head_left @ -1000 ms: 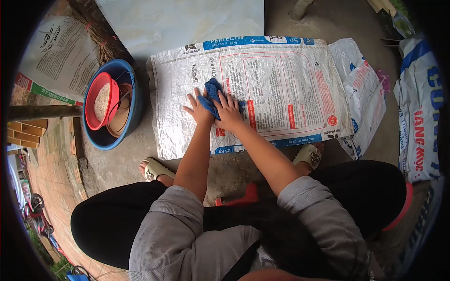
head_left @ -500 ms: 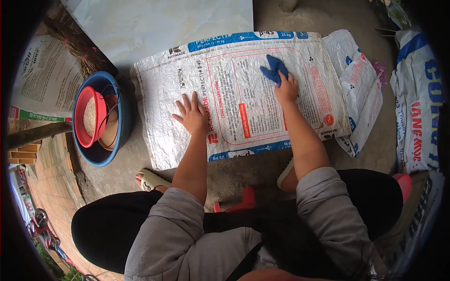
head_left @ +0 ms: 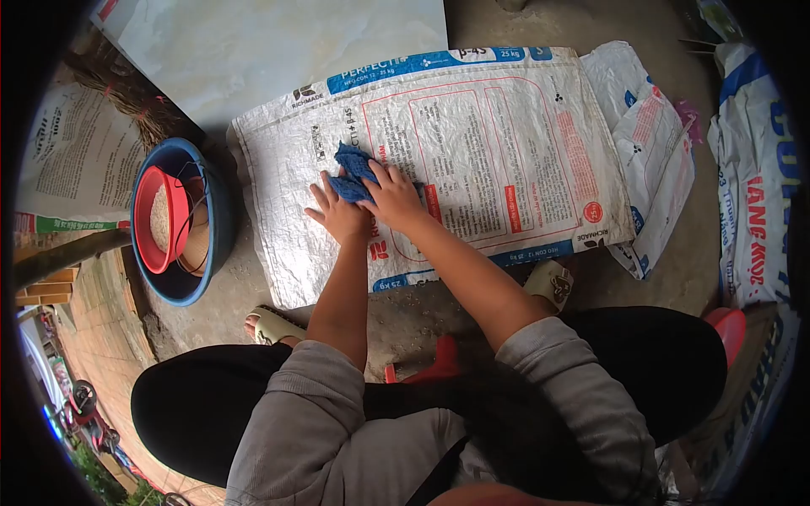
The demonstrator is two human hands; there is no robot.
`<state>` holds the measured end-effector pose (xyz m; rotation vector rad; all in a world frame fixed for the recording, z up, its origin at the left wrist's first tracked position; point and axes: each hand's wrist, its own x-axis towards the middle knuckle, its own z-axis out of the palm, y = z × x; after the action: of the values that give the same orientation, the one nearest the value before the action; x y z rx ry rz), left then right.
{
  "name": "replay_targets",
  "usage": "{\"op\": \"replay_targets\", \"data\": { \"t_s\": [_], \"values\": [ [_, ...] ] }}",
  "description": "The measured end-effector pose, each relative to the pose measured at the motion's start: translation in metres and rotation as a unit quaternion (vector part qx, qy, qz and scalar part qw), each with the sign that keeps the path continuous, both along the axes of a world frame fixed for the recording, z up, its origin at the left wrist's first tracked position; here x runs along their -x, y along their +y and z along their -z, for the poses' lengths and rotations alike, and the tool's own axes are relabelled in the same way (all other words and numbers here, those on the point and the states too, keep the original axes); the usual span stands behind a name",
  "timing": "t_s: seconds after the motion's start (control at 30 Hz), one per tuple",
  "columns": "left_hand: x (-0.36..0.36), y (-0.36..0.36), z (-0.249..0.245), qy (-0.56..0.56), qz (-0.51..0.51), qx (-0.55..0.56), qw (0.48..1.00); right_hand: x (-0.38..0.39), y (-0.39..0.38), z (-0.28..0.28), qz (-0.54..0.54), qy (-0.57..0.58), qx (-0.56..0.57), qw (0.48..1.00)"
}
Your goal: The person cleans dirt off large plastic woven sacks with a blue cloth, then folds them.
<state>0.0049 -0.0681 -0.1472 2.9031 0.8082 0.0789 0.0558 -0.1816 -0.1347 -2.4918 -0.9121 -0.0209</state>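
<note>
A white printed feed sack with blue edge bands lies flat on the ground in front of me. My left hand rests on its left part, palm down with the fingers spread. Right beside it, my right hand presses a crumpled blue cloth onto the sack. Part of the cloth touches the fingertips of my left hand, and some of it is hidden under my right fingers.
At the left stands a blue basin holding a red container of grain. Behind the sack lies a pale glossy panel. More printed sacks are at the right, and a straw broom is at the upper left.
My right hand has moved left across the sack with the blue cloth, from its right part to beside my left hand. My left hand has stayed nearly in place.
</note>
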Motion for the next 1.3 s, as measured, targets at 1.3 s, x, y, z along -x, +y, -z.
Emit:
{"op": "replay_targets", "data": {
  "t_s": [1.3],
  "values": [
    [-0.002,0.007,0.020,-0.033,-0.023,-0.015,0.999,-0.109,-0.194,0.007,0.580,0.056,0.043,0.811]
  ]
}}
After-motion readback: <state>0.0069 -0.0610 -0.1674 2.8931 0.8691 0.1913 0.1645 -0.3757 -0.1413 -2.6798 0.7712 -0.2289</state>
